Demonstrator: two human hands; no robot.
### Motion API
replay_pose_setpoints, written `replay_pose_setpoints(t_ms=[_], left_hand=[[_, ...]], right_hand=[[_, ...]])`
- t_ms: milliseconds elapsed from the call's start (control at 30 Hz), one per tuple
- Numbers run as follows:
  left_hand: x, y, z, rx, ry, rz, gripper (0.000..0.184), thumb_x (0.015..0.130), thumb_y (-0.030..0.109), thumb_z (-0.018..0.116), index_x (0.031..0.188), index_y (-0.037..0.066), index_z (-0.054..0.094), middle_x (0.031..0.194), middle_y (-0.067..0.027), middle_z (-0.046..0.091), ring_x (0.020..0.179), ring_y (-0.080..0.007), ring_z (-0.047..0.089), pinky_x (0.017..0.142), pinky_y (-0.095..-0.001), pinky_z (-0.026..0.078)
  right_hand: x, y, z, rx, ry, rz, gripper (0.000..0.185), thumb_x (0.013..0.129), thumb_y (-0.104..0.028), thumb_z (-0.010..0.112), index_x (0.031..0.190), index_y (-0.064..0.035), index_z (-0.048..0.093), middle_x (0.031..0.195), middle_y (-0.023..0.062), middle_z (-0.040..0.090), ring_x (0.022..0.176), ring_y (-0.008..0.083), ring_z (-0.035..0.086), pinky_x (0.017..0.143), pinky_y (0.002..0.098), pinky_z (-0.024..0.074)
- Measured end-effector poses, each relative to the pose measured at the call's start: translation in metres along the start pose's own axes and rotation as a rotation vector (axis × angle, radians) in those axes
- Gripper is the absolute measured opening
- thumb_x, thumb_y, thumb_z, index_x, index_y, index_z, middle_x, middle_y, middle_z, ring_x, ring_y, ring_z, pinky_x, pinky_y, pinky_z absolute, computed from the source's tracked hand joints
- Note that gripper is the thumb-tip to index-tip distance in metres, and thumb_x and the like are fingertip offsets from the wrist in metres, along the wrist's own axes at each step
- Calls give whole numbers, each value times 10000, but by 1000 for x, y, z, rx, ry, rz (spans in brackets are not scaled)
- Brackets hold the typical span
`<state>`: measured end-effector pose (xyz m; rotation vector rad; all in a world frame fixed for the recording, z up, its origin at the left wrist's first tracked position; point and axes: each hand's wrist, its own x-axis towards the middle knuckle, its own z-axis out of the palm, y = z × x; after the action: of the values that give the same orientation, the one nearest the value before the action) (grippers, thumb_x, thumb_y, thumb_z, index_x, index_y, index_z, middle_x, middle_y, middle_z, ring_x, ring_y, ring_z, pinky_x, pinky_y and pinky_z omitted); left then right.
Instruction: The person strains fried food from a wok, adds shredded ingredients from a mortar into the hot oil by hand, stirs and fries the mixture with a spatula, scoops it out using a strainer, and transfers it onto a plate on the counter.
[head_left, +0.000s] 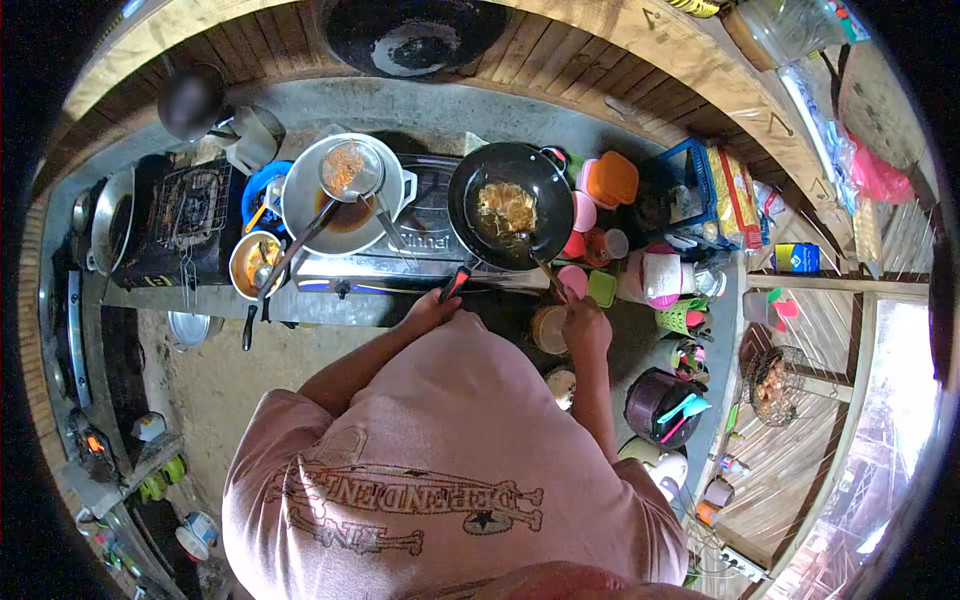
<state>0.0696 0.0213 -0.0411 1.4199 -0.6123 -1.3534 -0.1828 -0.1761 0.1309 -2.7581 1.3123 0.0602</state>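
In the head view, the left hand (430,310) grips the handle of a black wok (545,185) on the stove (428,240), and the right hand (585,320) is closed around a spatula (547,273) reaching into it. Golden-brown food (508,208) lies inside the wok. Left of it, a pot (298,195) holds brown liquid, with a strainer (368,157) of orange-brown bits over it. Beside that pot, a smaller bowl (238,270) contains orange sauce (262,250) and a spoon (262,276).
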Motion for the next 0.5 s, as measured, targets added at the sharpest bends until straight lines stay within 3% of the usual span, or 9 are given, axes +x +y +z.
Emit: replay_pose_setpoints(t_ms=[133,233,267,333,400,500], left_hand=[[-3,8,4,-87,23,-53,355,925,446,667,906,123,521,724,37,509,674,-76,485,583,-278,397],[-5,16,-1,36,9,-63,360,931,451,656,896,122,515,724,35,511,667,-75,479,585,-277,398],[-3,18,-4,161,-37,-66,362,935,453,650,884,121,513,718,35,511,662,-75,475,586,-276,398],[6,-3,-7,89,-72,-10,370,936,457,647,872,118,512,711,35,510,658,-78,473,589,-277,401],[8,-11,-10,19,-113,45,377,937,461,644,861,115,512,703,35,509,654,-81,472,592,-278,404],[4,-6,-6,74,-54,64,390,935,473,642,845,115,515,691,40,503,650,-82,466,589,-279,400]], right_hand=[[27,-10,30,-12,58,8,412,891,-176,551,1289,-263,611,993,114,665,805,330,692,651,467,558],[38,-12,41,217,122,-25,372,914,-205,570,1282,-231,617,990,156,661,856,370,656,727,488,525],[32,-13,30,182,128,-57,380,914,-198,554,1287,-241,611,960,154,669,823,353,674,678,478,537],[21,-8,9,153,132,-100,388,914,-191,538,1292,-250,605,929,152,677,789,335,691,630,469,548],[11,2,-6,-5,-18,-105,382,930,-204,526,1303,-245,599,962,161,685,793,351,686,635,479,546],[3,6,-8,-10,-45,-50,376,941,-212,516,1308,-243,595,1010,160,687,772,375,675,637,484,547]])
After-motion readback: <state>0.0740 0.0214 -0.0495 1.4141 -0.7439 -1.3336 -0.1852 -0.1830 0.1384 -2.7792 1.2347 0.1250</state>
